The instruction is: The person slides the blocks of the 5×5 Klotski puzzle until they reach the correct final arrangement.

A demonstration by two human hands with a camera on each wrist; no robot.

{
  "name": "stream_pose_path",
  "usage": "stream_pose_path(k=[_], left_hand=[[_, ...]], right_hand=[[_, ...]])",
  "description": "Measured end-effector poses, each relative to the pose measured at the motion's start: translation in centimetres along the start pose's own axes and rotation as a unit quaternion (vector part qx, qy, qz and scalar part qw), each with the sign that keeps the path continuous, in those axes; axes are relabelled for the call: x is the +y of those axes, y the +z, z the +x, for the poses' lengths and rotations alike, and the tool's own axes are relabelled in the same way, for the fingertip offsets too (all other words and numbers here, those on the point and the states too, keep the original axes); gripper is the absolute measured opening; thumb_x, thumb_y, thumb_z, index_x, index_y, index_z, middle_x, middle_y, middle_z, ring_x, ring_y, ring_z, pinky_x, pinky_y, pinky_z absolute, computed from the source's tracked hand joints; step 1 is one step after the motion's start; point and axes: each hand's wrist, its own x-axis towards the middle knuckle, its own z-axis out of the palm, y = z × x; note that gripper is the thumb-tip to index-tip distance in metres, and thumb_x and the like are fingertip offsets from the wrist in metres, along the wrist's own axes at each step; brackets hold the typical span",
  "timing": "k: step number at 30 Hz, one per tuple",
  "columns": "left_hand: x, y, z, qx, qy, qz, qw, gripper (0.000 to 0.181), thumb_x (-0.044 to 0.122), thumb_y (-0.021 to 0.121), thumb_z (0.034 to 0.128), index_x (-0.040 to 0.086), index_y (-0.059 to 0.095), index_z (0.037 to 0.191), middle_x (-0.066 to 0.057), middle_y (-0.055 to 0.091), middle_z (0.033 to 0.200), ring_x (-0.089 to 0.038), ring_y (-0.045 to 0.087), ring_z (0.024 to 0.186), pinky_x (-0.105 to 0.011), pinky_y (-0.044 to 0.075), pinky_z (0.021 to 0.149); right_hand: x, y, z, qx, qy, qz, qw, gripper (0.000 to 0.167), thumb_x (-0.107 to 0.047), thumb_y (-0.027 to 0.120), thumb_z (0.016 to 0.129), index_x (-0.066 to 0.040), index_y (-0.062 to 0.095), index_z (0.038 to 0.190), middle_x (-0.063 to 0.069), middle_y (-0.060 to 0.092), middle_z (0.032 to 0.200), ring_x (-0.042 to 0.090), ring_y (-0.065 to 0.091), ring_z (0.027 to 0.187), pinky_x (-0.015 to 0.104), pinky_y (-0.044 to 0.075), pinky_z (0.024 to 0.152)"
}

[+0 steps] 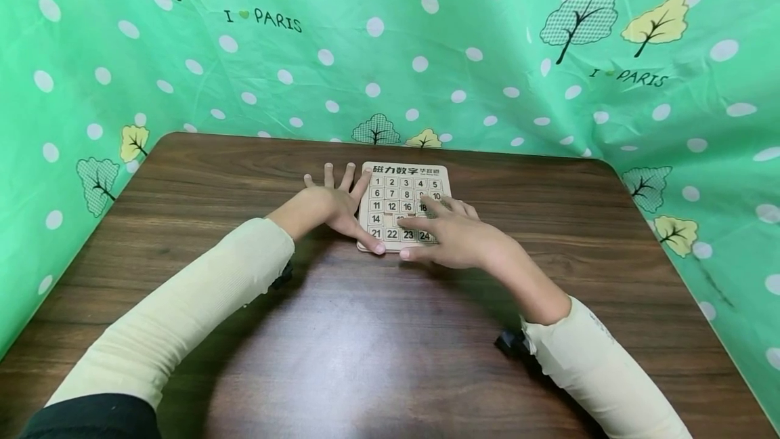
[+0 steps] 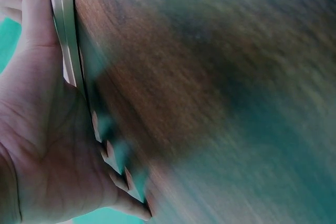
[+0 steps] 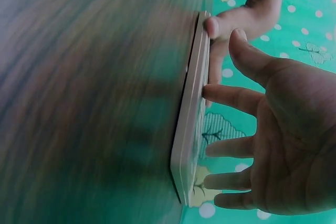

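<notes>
A pale sliding number puzzle (image 1: 428, 171) with black-numbered square tiles lies flat on the table, Chinese characters along its top. My left hand (image 1: 336, 205) is at its left side with fingers spread, the index fingertip at the top left corner and the thumb on the bottom edge. In the left wrist view, the board's side edge (image 2: 67, 30) runs beside the left hand (image 2: 47, 129). My right hand (image 1: 460, 239) reaches over the lower right part, its index fingertip touching a tile in the fourth row, whose number is partly covered. Right fingers look extended in the right wrist view.
The dark wood-grain table (image 1: 341, 344) surrounds the puzzle. A green curtain (image 1: 390, 53) with white dots and printed trees hangs behind the table and along its sides. Pale sleeves cover both forearms, with a dark device (image 1: 512, 343) at the right wrist.
</notes>
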Motion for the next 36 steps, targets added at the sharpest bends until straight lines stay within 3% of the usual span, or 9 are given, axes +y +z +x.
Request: stream_pose_path(k=[7, 13, 20, 31, 36], left_hand=[[0.0, 0.0, 0.1, -0.003, 0.000, -0.002, 1.0000, 0.169, 0.108, 0.069, 0.0697, 0.026, -0.036, 0.173, -0.019, -0.037, 0.183, -0.061, -0.030, 0.166, -0.093, -0.005, 0.127], [0.1, -0.1, 0.2, -0.004, -0.001, -0.001, 1.0000, 0.169, 0.107, 0.069, 0.0693, 0.026, -0.036, 0.174, -0.019, -0.037, 0.183, -0.062, -0.031, 0.165, -0.093, -0.004, 0.127], [0.0, 0.0, 0.3, -0.001, 0.002, 0.010, 0.9999, 0.168, 0.108, 0.067, 0.0706, 0.025, -0.038, 0.173, -0.020, -0.037, 0.183, -0.062, -0.029, 0.166, -0.094, -0.002, 0.127], [-0.2, 0.1, 0.2, 0.002, 0.003, 0.005, 1.0000, 0.168, 0.109, 0.066, 0.0696, 0.025, -0.036, 0.174, -0.020, -0.035, 0.183, -0.062, -0.029, 0.166, -0.093, -0.003, 0.127], [-0.2, 0.1, 0.2, 0.004, 0.003, 0.007, 1.0000, 0.168, 0.109, 0.066, 0.0700, 0.025, -0.036, 0.173, -0.020, -0.035, 0.183, -0.062, -0.029, 0.166, -0.093, -0.003, 0.127]], right_hand=[[1.0, -0.2, -0.6, -0.002, 0.010, 0.001, 1.0000, 0.069, -0.067, 0.064, 0.108, -0.036, 0.054, 0.169, 0.024, 0.022, 0.188, 0.061, 0.014, 0.172, 0.082, 0.013, 0.136], [-0.6, -0.2, 0.5, 0.007, -0.009, -0.001, 0.9999, 0.074, -0.072, 0.062, 0.107, -0.039, 0.051, 0.171, 0.021, 0.018, 0.190, 0.059, 0.011, 0.174, 0.082, 0.014, 0.136], [-2.1, 0.1, 2.2, -0.016, -0.023, 0.002, 0.9996, 0.075, -0.074, 0.061, 0.107, -0.044, 0.044, 0.174, 0.019, 0.013, 0.191, 0.058, 0.007, 0.174, 0.082, 0.012, 0.137], [-0.1, 0.2, 0.7, -0.006, -0.005, -0.006, 1.0000, 0.072, -0.070, 0.063, 0.107, -0.042, 0.049, 0.172, 0.023, 0.017, 0.189, 0.063, 0.013, 0.172, 0.082, 0.012, 0.136], [0.0, 0.1, 1.2, 0.003, -0.006, -0.001, 1.0000, 0.075, -0.072, 0.064, 0.107, -0.042, 0.046, 0.173, 0.020, 0.016, 0.190, 0.060, 0.013, 0.173, 0.081, 0.013, 0.137]])
